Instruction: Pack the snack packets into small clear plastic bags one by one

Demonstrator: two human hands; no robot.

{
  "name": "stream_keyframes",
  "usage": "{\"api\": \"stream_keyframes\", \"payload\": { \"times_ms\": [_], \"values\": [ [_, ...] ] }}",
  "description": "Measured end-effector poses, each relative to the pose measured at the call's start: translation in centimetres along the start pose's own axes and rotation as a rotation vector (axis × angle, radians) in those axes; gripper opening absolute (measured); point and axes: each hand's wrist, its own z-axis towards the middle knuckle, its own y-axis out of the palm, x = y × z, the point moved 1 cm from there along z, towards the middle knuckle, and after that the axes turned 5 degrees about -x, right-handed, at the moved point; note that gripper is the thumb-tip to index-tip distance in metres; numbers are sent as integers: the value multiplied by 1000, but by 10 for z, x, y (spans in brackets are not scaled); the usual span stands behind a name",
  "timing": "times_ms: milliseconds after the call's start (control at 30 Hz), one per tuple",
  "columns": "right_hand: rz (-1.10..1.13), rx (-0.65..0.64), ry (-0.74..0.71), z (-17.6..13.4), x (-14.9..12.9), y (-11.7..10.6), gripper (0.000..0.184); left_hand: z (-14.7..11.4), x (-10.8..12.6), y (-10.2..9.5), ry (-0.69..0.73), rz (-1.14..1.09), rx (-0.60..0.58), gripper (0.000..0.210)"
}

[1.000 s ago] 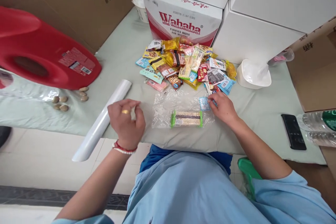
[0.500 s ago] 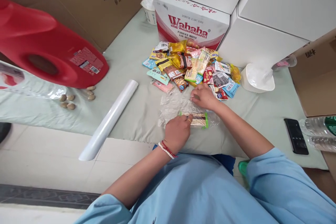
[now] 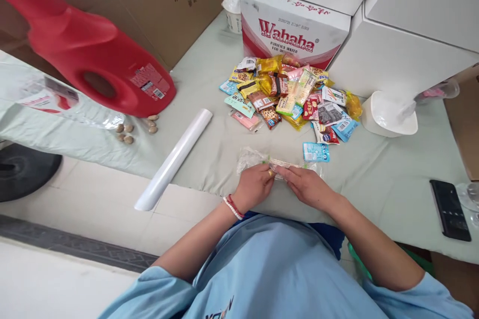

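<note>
Near the table's front edge lies a snack bar (image 3: 290, 163) in a pale wrapper with green ends, partly hidden by my fingers. Clear plastic wrap (image 3: 247, 157) is folded around it and bunches up at its left end. My left hand (image 3: 256, 185) has its fingers closed on the plastic wrap over the left part of the bar. From the right, my right hand (image 3: 311, 188) presses its fingertips together on the wrap, close to the left fingers. A small blue packet (image 3: 316, 152) lies just beyond the right hand.
A heap of packaged snacks (image 3: 277, 92) sits before the Wahaha box (image 3: 292, 35). To the left are a plastic film roll (image 3: 175, 157) overhanging the edge, a red jug (image 3: 123, 65) and several brown nuts (image 3: 128, 128). A white container (image 3: 389, 122) and a phone (image 3: 450, 209) are on the right.
My right hand has come back from the heap to the bar, and the far side of the plastic wrap is folded over it. A blue packet now shows apart from the heap.
</note>
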Motion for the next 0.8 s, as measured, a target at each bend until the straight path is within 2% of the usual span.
{"api": "stream_keyframes", "payload": {
  "times_ms": [67,100,167,233,267,300,333,400,467,533,600,667,800],
  "values": [
    [-29,-43,34,1,-2,2,52,-13,-12,-10,63,-189,69,30],
    [-51,-75,51,3,-3,1,52,-18,-19,-16,38,-282,142,29],
    [-95,-139,79,6,-7,-3,51,-24,-34,-31,-135,-394,361,28],
    [-117,-187,91,9,-10,-7,52,-20,-46,-43,-335,-396,588,34],
    [-121,-201,95,10,-11,-8,53,-15,-51,-46,-404,-363,646,39],
    [-118,-210,96,11,-12,-8,53,-8,-54,-48,-444,-318,643,44],
    [-110,-212,96,11,-12,-9,53,-1,-56,-48,-458,-264,586,46],
    [-76,-190,90,10,-12,-9,51,10,-58,-45,-436,-137,398,46],
    [-20,-151,69,8,-11,-10,47,12,-56,-42,-371,-19,232,41],
    [32,-118,43,5,-12,-12,42,6,-50,-44,-326,33,146,30],
    [60,-109,33,5,-14,-15,37,-3,-39,-49,-354,-38,88,16],
    [61,-119,31,8,-17,-16,32,-7,-23,-53,-414,-234,44,15],
    [62,-120,40,11,-22,-17,26,6,11,-40,-401,-647,17,18]
  ]
}}
